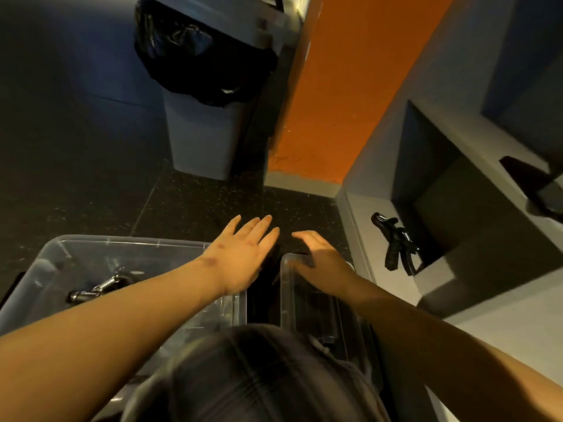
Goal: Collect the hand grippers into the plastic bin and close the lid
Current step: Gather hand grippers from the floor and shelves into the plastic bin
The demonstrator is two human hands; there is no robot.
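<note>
Dark speckled floor (pixel 198 205) fills the room's near ground. A grey trash can (pixel 201 138) with a black liner and an orange wall panel (pixel 350 86) stand beyond the plastic bin (pixel 122 239), which is clear, lidless and sits at the left.

Inside the bin, toward its left half, lies one hand gripper (pixel 97 287) with a metal spring; part of the floor of the bin is hidden by the forearm crossing it.

Over the bin's far right corner hovers the left hand (pixel 243 254), palm down, fingers straight and spread. Its grip is fully open and holds nothing.

Just right of the bin, across a dark gap, is a second clear container (pixel 286 300); whether it is another bin or the lid on edge is hard to tell. Over its far rim is the right hand (pixel 320 254), in shadow, wrist straight, fingers loosely bent, thumb pointing back toward the bin. Its grip looks slack and empty, though contact with the rim cannot be judged.

Well right of the bin, on a low grey ledge (pixel 393 287), lies a black cluster of hand grippers (pixel 396 245), not yet collected. Their long axis runs away from the person along the ledge. They lie to the right of and slightly beyond the right hand, clearly the nearer of the two, so the pick-up probably falls to a rightward reach by that hand, then a carry back left to the bin.
</note>
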